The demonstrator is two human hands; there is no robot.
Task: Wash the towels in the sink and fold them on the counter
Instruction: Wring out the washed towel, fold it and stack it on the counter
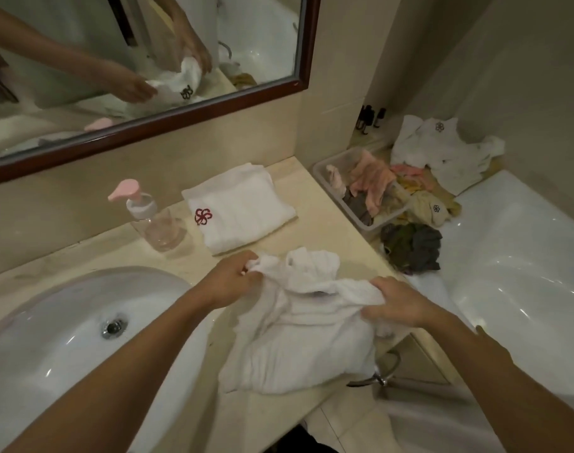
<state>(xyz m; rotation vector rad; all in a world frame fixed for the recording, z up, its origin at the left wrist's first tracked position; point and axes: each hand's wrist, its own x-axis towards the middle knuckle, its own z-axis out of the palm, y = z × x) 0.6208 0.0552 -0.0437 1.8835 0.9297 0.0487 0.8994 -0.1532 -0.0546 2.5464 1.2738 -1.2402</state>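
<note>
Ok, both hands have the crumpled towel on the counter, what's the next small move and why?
Probably pull the hands apart to spread the white towel flat. The left hand and right hand each grip a bunched edge, and it hangs over the counter edge, unlike the folded towel behind.

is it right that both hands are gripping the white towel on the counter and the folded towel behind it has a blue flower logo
Not quite: in the head view the flower logo on the folded towel is red, not blue. The rest holds: the left hand and the right hand both grip the white towel on the counter.
</note>
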